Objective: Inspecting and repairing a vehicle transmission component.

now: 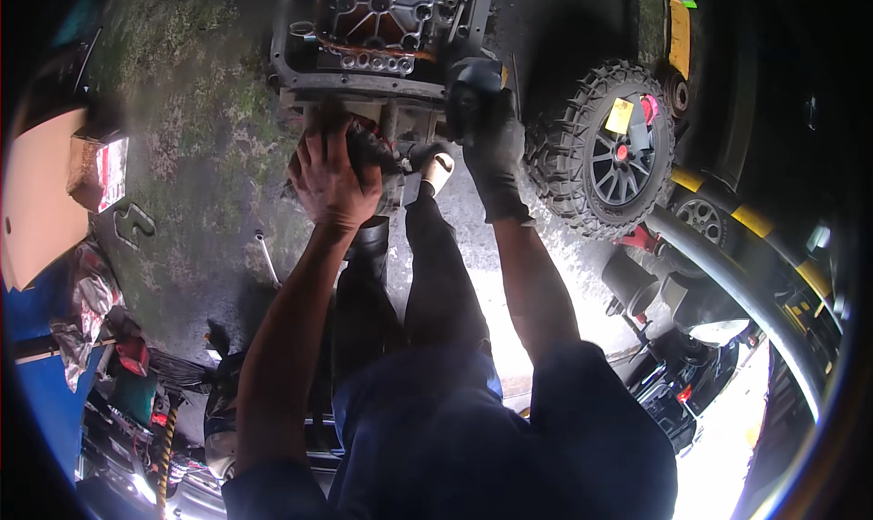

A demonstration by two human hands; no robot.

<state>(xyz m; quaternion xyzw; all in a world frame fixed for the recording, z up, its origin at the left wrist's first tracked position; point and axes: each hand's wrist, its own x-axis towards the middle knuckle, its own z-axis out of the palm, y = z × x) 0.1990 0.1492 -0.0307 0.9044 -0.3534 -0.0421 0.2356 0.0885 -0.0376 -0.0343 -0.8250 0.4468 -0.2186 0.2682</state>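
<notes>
A metal automotive housing (382, 15) with a bolted flange stands at the top. My bare left hand (335, 170) is just below its lower edge, fingers curled over a dark part I cannot make out, near a reddish piece. My right hand (491, 151), in a dark glove, grips a black object (473, 92) at the housing's lower right corner; its exact kind is unclear. My shoe (438, 170) and legs (436, 274) show below, between my forearms.
A knobby tyre (596, 156) with a spoked wheel lies at right, near a curved metal pipe (746, 292), a yellow-black bar (755, 220) and buckets (627, 279). Cardboard (41, 201), a spanner (268, 256) and assorted clutter (127, 356) are at left on the mottled floor (164, 92).
</notes>
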